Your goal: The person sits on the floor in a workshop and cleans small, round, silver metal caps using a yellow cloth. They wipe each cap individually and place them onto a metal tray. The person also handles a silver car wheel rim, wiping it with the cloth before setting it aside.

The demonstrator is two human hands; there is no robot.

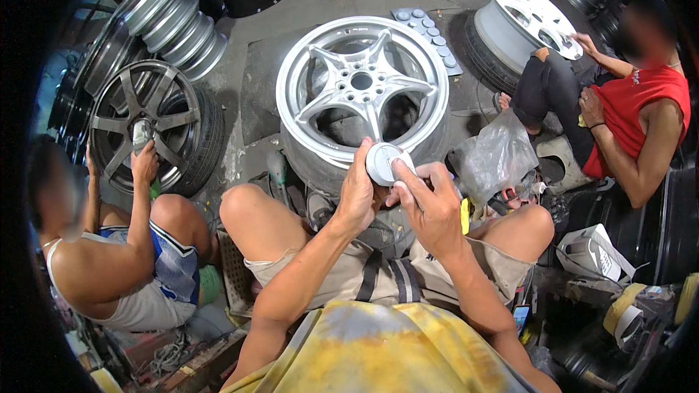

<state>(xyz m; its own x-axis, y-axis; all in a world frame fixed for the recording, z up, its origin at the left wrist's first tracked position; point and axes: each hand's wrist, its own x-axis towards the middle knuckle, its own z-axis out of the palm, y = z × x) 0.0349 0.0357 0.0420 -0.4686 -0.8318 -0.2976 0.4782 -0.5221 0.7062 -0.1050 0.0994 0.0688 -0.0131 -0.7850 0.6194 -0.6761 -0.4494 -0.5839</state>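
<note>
My left hand (355, 193) grips a round pale grey cap (382, 166) from the side, above the near edge of a silver wheel. My right hand (429, 200) is on the same cap, its index finger against the cap and the other fingers curled beside it. The silver five-spoke wheel (314, 65) lies face up on a tyre (306, 164) just beyond my knees. Rows of similar round caps lie on a flat board (435, 40) behind the wheel.
A co-worker (95, 262) at left holds a tool against a dark wheel (127, 87); another (626, 120), at right, touches a white wheel (513, 25). Stacked rims (175, 25) stand behind. A plastic bag (495, 149) and a white container (590, 251) sit at my right.
</note>
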